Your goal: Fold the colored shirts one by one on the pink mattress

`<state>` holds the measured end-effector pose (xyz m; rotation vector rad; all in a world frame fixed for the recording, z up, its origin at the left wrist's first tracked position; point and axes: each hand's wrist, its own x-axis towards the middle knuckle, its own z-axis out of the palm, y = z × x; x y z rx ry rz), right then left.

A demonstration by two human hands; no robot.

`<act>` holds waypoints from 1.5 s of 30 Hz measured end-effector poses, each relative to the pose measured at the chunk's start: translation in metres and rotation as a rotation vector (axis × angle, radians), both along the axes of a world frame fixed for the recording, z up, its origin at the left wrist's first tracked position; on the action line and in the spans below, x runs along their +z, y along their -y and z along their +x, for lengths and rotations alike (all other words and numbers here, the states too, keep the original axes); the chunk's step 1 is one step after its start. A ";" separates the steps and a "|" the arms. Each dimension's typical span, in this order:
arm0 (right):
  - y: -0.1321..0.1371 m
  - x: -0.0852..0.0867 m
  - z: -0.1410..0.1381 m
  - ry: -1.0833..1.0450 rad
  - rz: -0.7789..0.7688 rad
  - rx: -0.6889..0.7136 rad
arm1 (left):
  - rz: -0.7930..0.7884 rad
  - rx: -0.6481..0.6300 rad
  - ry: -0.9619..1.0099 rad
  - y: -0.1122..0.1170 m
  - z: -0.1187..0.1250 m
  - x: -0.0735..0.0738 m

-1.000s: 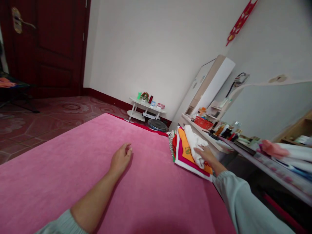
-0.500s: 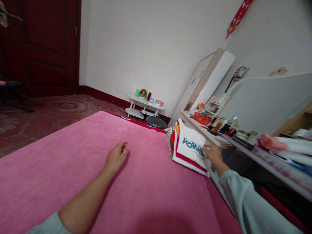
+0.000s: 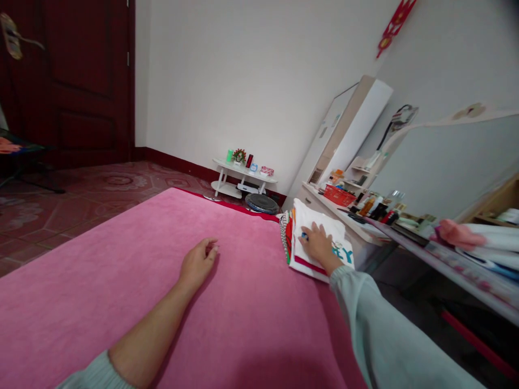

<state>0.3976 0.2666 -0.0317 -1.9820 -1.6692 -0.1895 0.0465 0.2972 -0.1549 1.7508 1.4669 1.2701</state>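
Note:
A stack of folded clothes lies at the right edge of the pink bedspread (image 3: 243, 302), topped by a white T-shirt (image 3: 305, 214) with teal printed letters. My right hand (image 3: 318, 243) rests on this shirt with its fingers spread, covering part of the print. Red, green and striped fabric edges show at the stack's left side. My left hand (image 3: 199, 263) lies on the bedspread, left of the stack. Its fingers are loosely curved and apart, with nothing in them.
Right of the bed stands a dressing table with a mirror (image 3: 454, 162), a red basket (image 3: 338, 195) and several bottles. A low white side table (image 3: 243, 170) stands beyond the bed's far edge, near a round dark object (image 3: 261, 203). At far left is a dark red door (image 3: 81, 70).
My right hand has moved left from the shirt's right edge onto its top, and its fingers have spread. The shirt's print is now partly covered. My left hand stays about where it was.

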 end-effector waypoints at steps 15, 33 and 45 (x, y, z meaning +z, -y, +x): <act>0.106 -0.086 -0.143 -0.051 -0.239 0.338 | 0.169 -0.272 -0.608 0.041 0.006 0.016; 0.096 -0.105 -0.119 -0.428 0.051 0.423 | 0.050 -0.125 -0.824 0.092 0.020 0.017; 0.089 -0.113 -0.116 -0.499 0.064 0.428 | 0.038 -0.124 -0.921 0.090 0.020 0.016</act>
